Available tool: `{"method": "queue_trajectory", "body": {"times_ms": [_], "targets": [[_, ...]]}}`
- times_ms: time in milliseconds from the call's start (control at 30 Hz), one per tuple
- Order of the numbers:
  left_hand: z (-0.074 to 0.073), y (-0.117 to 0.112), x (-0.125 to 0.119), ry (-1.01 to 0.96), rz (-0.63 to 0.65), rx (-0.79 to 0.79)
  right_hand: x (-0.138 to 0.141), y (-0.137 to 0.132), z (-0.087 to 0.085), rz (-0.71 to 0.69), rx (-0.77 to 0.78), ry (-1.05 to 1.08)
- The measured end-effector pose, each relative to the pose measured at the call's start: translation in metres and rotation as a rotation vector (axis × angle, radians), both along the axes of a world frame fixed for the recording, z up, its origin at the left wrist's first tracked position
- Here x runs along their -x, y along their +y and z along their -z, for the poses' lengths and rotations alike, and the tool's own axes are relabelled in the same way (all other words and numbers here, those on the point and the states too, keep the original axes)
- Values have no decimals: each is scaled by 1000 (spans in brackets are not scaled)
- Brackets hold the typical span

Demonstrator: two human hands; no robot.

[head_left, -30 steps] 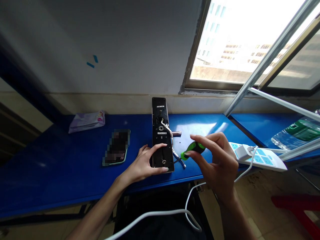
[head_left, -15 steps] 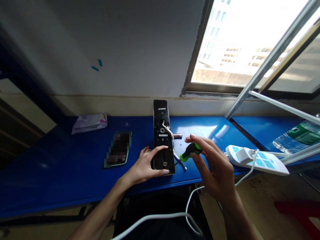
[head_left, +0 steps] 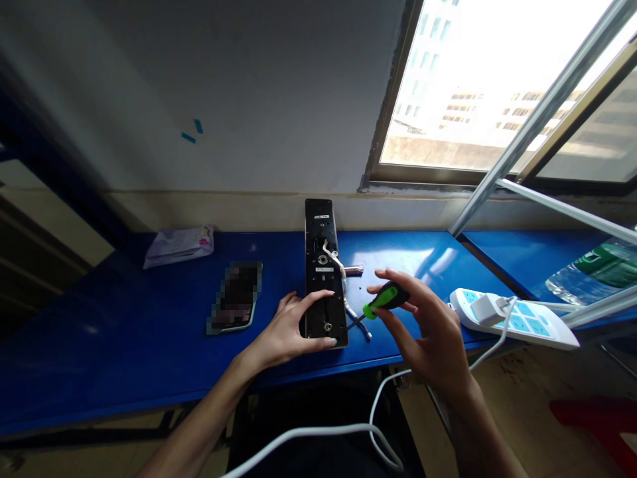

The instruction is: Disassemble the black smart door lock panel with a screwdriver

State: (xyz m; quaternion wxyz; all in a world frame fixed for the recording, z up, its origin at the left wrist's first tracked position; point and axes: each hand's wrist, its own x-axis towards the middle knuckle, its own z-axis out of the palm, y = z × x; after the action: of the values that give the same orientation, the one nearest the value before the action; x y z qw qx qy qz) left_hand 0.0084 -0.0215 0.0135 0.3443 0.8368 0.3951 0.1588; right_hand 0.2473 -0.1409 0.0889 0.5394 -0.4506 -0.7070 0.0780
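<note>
A long black door-lock panel (head_left: 322,265) lies on the blue table (head_left: 124,345), with a white wire and a metal handle stub at its right side. My left hand (head_left: 291,328) grips the near end of the panel, thumb and fingers either side. My right hand (head_left: 423,325) pinches a screwdriver (head_left: 381,301) with a green and black handle, its tip pointing down-left towards the panel's lower right edge.
A phone (head_left: 233,297) lies left of the panel and a tissue pack (head_left: 179,243) sits further back left. A white power strip (head_left: 517,317) with a plugged charger lies at right; its white cable (head_left: 323,435) loops below the table edge. A plastic bag (head_left: 592,269) lies far right.
My right hand has shifted a little and turned the screwdriver between its fingers. My left hand stays on the panel.
</note>
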Motion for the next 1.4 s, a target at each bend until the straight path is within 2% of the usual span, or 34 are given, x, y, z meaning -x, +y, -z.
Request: {"method": "queue_trajectory", "body": {"times_ms": [133, 267, 333, 467, 700, 967, 1033, 1133, 1200, 1267, 1400], "targets": [[4, 1, 0, -25, 19, -59, 9, 1, -7, -106, -61, -90], [4, 1, 1, -45, 31, -79, 16, 3, -12, -10, -137, -129], [3, 1, 1, -48, 35, -77, 14, 3, -11, 5, -99, -89], [1, -1, 1, -31, 19, -50, 7, 1, -9, -135, 61, -32], [-1, -1, -1, -28, 21, -46, 10, -1, -8, -125, -41, -81], [-10, -11, 3, 29, 24, -48, 19, -10, -4, -55, -83, -50], [-16, -16, 7, 49, -4, -133, 13, -10, 0, -26, -116, 11], [-31, -15, 6, -9, 5, -315, 1, -1, 7, 145, -235, 115], [-42, -9, -2, -70, 40, -385, -9, 10, 12, 269, -279, 133], [-50, 0, -16, -131, 64, -443, -16, 23, 18, 307, -250, 122], [-51, 17, -46, -190, 122, -531, -23, 42, 34, 328, -185, 92]]}}
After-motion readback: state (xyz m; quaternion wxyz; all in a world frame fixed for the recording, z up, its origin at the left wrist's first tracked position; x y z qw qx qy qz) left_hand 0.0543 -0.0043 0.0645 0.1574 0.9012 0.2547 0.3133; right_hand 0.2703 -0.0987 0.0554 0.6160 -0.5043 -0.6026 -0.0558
